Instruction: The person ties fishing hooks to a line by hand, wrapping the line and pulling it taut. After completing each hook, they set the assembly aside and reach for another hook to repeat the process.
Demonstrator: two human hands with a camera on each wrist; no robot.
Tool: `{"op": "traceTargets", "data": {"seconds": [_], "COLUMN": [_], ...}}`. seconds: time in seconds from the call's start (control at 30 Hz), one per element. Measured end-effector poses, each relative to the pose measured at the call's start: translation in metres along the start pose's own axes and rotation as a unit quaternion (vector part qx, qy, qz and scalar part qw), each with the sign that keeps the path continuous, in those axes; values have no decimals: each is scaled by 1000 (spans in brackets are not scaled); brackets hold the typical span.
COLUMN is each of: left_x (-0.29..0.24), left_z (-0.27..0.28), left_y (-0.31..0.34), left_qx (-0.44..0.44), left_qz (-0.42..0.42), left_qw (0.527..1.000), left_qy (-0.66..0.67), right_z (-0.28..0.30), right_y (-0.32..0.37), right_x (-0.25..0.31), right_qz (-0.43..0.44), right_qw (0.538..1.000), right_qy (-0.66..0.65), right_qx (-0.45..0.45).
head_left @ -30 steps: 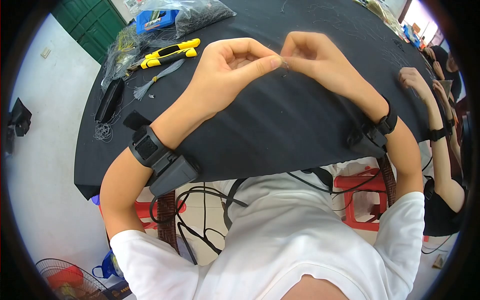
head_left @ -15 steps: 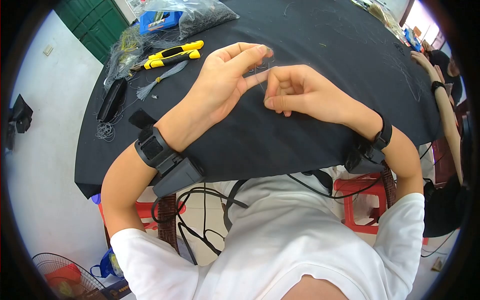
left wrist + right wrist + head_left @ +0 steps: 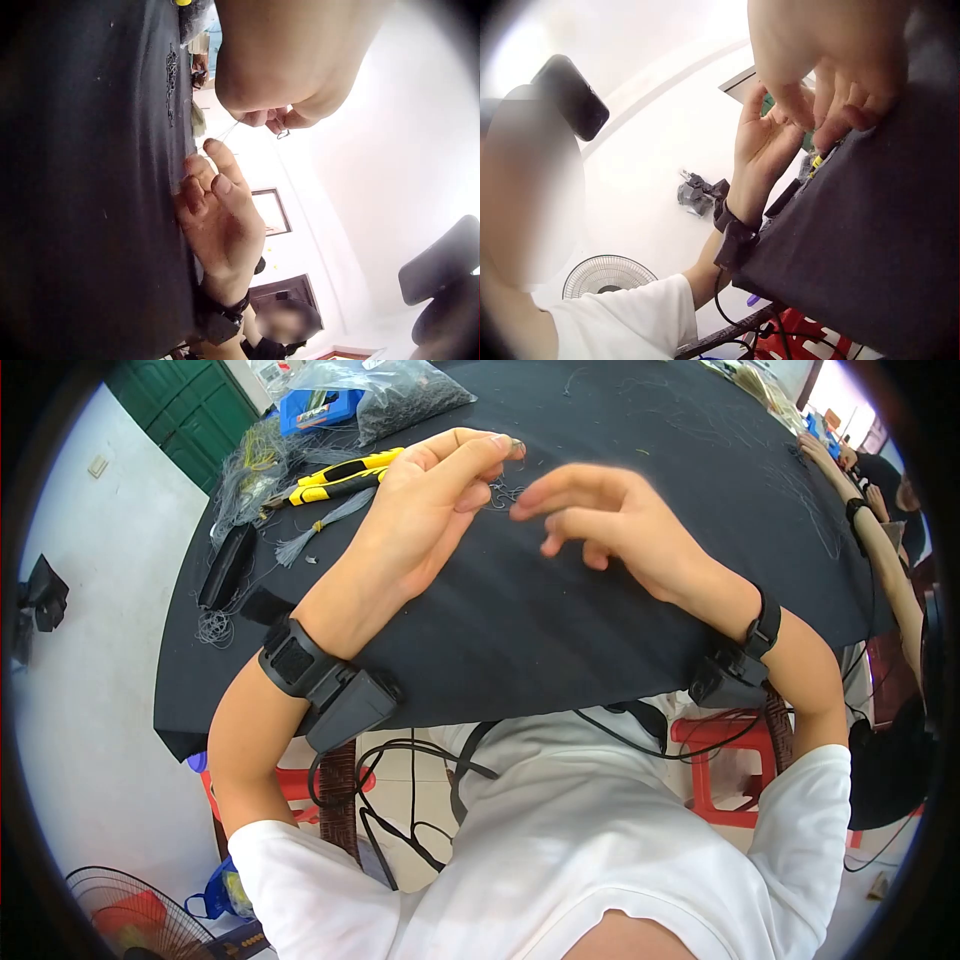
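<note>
The left hand (image 3: 425,510) pinches a small hook-like piece (image 3: 283,134) between thumb and fingers; its tip shows at the fingertips in the head view. Thin clear line (image 3: 227,132) runs from those fingers toward the right hand in the left wrist view. Just right of the left hand, the right hand (image 3: 625,525) hovers over the black cloth with its fingers spread and loosely bent, slightly blurred. No grip on the line by the right fingers can be made out. Loose thin line (image 3: 505,494) shows between the two hands.
Yellow-black pliers (image 3: 340,484), a tied bundle of grey strands (image 3: 322,532) and a black case (image 3: 228,566) lie left of the hands. Behind them are a blue box (image 3: 318,410) and a bag of dark pieces (image 3: 415,402). Another person's arm (image 3: 885,550) reaches in at right.
The hands were together a second ago, then parted with line between them. The left hand has risen slightly back and left; the right hand has opened its fingers.
</note>
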State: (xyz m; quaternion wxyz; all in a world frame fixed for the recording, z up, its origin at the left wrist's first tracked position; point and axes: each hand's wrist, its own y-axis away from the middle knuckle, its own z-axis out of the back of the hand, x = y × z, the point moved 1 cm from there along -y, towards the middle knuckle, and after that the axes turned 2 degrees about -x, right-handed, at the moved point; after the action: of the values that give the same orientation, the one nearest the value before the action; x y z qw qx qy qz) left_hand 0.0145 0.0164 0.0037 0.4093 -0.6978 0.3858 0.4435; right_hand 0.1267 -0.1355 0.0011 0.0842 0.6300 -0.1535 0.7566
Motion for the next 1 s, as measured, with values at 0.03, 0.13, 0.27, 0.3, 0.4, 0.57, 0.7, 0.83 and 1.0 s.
{"op": "traceTargets", "data": {"seconds": [0.03, 0.13, 0.27, 0.3, 0.4, 0.57, 0.7, 0.83, 1.0], "left_x": [0, -4, -6, -5, -8, -12, -17, -21, -27], "left_z": [0, -3, -12, -12, -15, -10, -14, -4, 18], "left_y": [0, 3, 6, 6, 7, 6, 6, 1, -11], "left_qx": [-5, 10, 22, 32, 44, 43, 38, -3, -64], "left_qz": [-2, -26, -79, -91, -104, -191, -318, -350, -365], "left_qw": [1000, 995, 986, 984, 979, 908, 795, 766, 761], "left_qy": [-25, -101, -148, -152, -169, -371, -516, -540, -533], "right_z": [1, 3, 0, -2, -2, -1, 0, -5, -9], "right_y": [1, 3, 1, 1, -1, 0, 0, 5, 5], "right_x": [1, 8, 10, 9, 7, 5, 3, 5, 3], "right_qz": [24, 49, 78, 95, 113, 78, 58, 49, 32], "right_qw": [999, 996, 996, 995, 993, 996, 998, 997, 997], "right_qy": [15, -2, 22, 39, 18, 32, 21, 24, 21], "right_qx": [-37, -80, -32, -16, -10, 17, 29, 49, 69]}}
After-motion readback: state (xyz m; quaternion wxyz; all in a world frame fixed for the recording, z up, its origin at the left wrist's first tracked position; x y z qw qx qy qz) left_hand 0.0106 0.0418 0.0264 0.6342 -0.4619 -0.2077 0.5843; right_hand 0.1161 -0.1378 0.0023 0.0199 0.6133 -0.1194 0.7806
